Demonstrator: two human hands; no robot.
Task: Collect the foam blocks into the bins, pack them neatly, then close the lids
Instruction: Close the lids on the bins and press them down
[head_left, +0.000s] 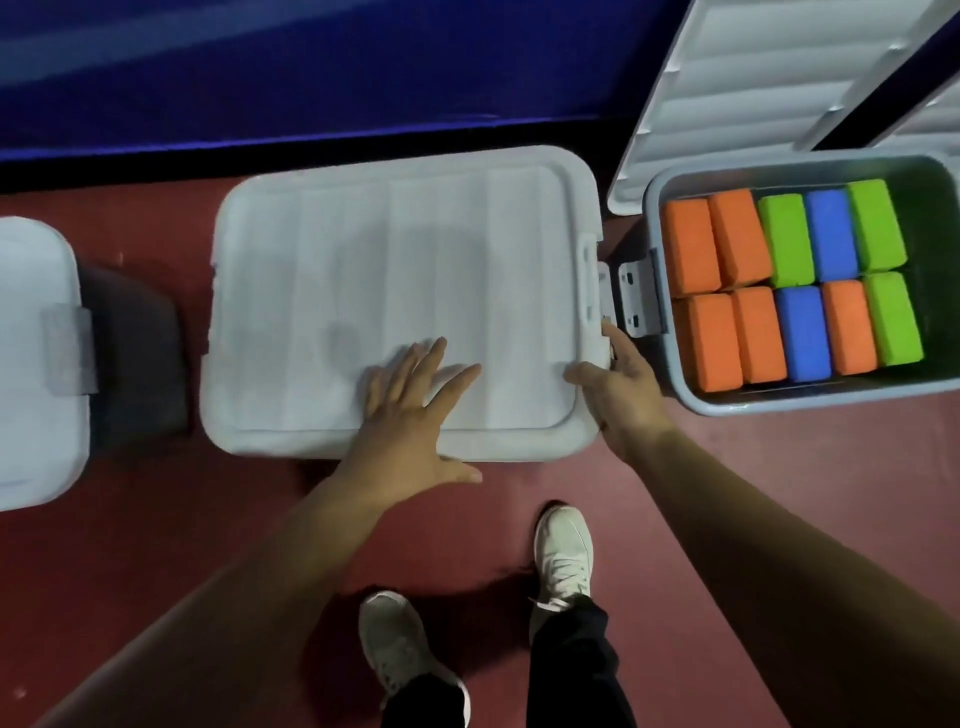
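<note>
1. Pressing flat, the left hand (410, 400) lay with straight, spread fingers on the near part of the pale grey ribbed plastic lid (405, 260). The right hand (621, 379) rested on that lid's near right corner, thumb on top, fingers stretched loosely along the edge just below the white side latch (589, 286), clasping nothing.
2. That closed lid hid the middle bin's body and contents entirely.
3. On the left, another lidded pale grey bin (36, 364) was cut off by the frame edge.
4. On the right, the open grey plastic bin (779, 401) lost its far side to the frame, and its raised ribbed lid (753, 88) ran out past the top.
5. Inside the open bin stood 10 matte foam blocks (802, 332) with softly rounded corners, packed in 2 rows of 5: 5 orange, 3 green, 2 blue.
6. Below, 2 white lace-up shoes (563, 551) stood on the dark red floor (156, 545).
</note>
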